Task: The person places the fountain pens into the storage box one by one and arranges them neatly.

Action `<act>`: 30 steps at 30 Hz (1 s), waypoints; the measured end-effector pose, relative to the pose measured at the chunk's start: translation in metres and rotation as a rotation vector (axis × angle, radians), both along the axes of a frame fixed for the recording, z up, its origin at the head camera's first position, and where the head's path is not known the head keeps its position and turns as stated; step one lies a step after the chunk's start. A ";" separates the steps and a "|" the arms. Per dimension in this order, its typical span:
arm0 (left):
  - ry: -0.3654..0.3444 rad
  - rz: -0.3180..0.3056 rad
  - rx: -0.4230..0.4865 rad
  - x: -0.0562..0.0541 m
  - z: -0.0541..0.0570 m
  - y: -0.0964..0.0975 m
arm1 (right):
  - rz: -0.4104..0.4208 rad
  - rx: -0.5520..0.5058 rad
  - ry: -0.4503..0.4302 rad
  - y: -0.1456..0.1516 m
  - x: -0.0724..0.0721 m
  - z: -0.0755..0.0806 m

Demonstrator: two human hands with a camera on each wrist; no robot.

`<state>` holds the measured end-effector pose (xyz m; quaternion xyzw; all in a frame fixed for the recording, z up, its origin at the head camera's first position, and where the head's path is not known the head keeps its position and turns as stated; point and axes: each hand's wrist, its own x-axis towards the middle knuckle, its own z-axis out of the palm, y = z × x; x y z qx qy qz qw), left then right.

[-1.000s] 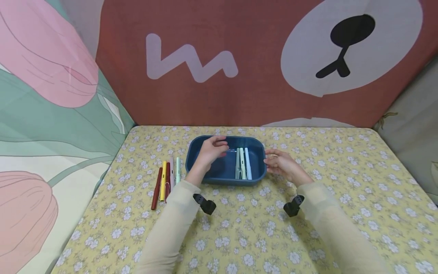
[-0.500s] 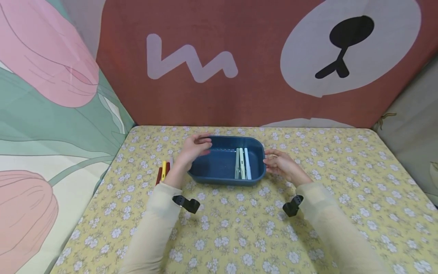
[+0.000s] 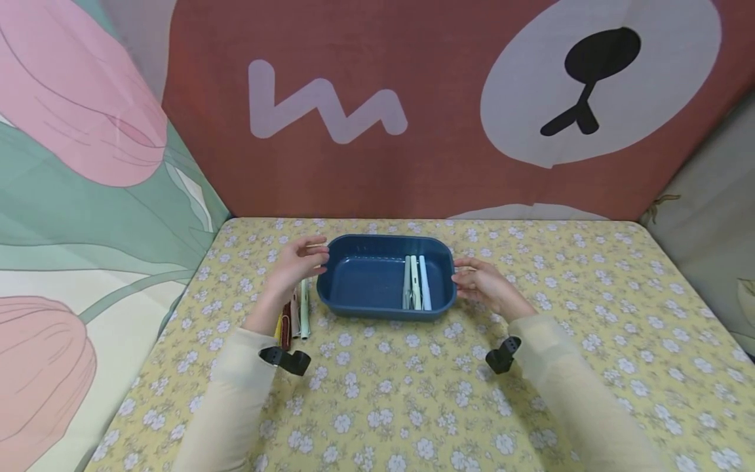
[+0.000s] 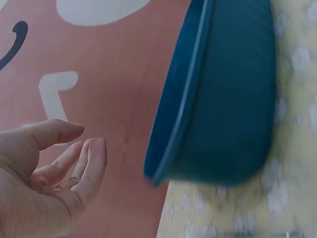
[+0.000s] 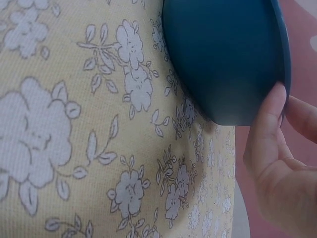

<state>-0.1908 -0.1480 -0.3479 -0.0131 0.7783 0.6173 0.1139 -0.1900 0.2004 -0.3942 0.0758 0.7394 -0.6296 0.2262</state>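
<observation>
Left hand (image 3: 297,262), fingers half-bent, empty, hovers beside the blue tray (image 3: 368,282); right hand (image 3: 486,286) rests relaxed fingers against it; a sagging left wrist (image 3: 262,316) could scatter loose pens (image 3: 304,311).

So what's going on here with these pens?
A person's right hand touches one end of a blue rectangular tray. Their left hand, holding nothing, is just off the other end. Three pens lie side by side in the tray; more pens are on the flowery tablecloth beside it, partly hidden by the left arm.

the bin (image 3: 366,282) has free room at left; three pens (image 3: 415,282) obstruct its right.
</observation>
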 end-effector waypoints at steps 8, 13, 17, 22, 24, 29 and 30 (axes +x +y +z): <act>-0.030 0.007 -0.086 0.007 -0.006 -0.031 | -0.013 0.011 0.003 0.000 0.000 -0.002; -0.043 0.021 -0.136 0.011 -0.010 -0.048 | -0.015 0.014 0.003 -0.001 0.000 -0.002; -0.031 0.010 -0.168 0.015 -0.014 -0.059 | -0.010 0.006 0.003 0.000 0.000 -0.003; -0.024 -0.009 -0.187 0.021 -0.017 -0.072 | -0.009 0.013 0.007 0.000 0.000 -0.003; -0.027 -0.019 -0.195 0.022 -0.019 -0.077 | -0.012 0.021 0.008 -0.001 -0.001 -0.003; -0.047 -0.032 -0.224 0.022 -0.023 -0.084 | -0.016 0.033 0.009 -0.001 -0.001 -0.004; -0.052 -0.033 -0.230 0.022 -0.025 -0.085 | -0.015 0.032 0.008 -0.001 -0.001 -0.004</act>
